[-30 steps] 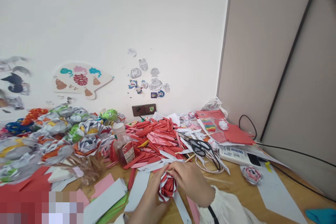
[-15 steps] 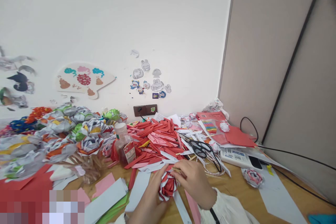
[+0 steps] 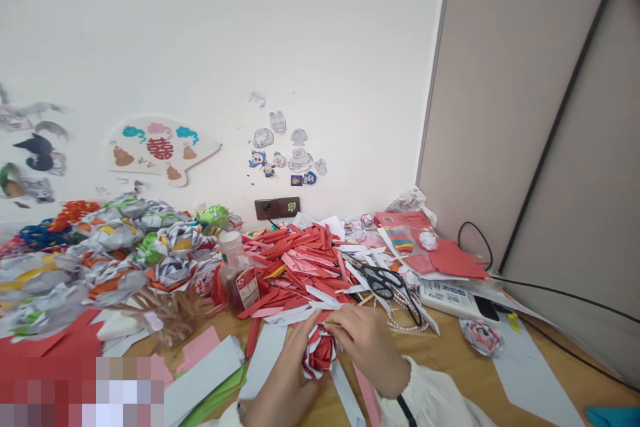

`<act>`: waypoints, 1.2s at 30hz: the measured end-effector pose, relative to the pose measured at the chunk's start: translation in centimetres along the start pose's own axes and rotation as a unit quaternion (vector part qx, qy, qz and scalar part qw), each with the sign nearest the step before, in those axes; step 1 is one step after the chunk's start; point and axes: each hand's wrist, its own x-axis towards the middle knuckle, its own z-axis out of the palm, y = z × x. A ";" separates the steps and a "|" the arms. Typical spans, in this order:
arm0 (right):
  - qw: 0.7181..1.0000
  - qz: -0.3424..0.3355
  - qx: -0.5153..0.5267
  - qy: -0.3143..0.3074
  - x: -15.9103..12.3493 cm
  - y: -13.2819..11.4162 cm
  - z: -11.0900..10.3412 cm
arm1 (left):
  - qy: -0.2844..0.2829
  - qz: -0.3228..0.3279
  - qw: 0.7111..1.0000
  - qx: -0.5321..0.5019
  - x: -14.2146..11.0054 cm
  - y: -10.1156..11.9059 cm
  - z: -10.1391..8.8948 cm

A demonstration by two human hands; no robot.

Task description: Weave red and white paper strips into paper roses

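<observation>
Low in the middle of the head view, my left hand [image 3: 286, 370] is wrapped round the left side of a red and white folded-paper flower [image 3: 320, 352]. The fingers of my right hand [image 3: 370, 347] are pinched together at the flower's upper right edge. A thin tan stick [image 3: 332, 325] shows between those fingertips, its tip against the petals; most of it is hidden. Just beyond both hands lies a heap of folded red and pink paper strips [image 3: 300, 260]. White paper strips [image 3: 345, 390] lie under the flower.
Black scissors [image 3: 383, 282] and a pearl string [image 3: 407, 325] lie beyond my right hand. A jar [image 3: 237, 277] and a bundle of sticks [image 3: 170, 320] stand left. Finished paper flowers [image 3: 115, 237] pile up at the far left. Another flower [image 3: 481, 337] sits at right.
The view has shifted very slightly. Both hands stay at the flower, with the right fingertips still pinched at its edge; hardly anything else differs.
</observation>
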 end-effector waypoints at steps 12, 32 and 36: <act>0.998 -0.017 -0.040 -0.035 -0.1 -0.1 -0.1 | 0.006 -0.014 1.000 -0.008 0.0 0.2 0.0; 0.996 0.039 -0.010 -0.081 0.1 0.0 -0.9 | 0.019 -0.041 0.999 -0.017 0.5 0.6 -0.3; 0.998 -0.012 -0.021 -0.057 -0.1 -0.1 -0.5 | 0.022 -0.030 0.999 -0.007 0.2 0.2 -0.3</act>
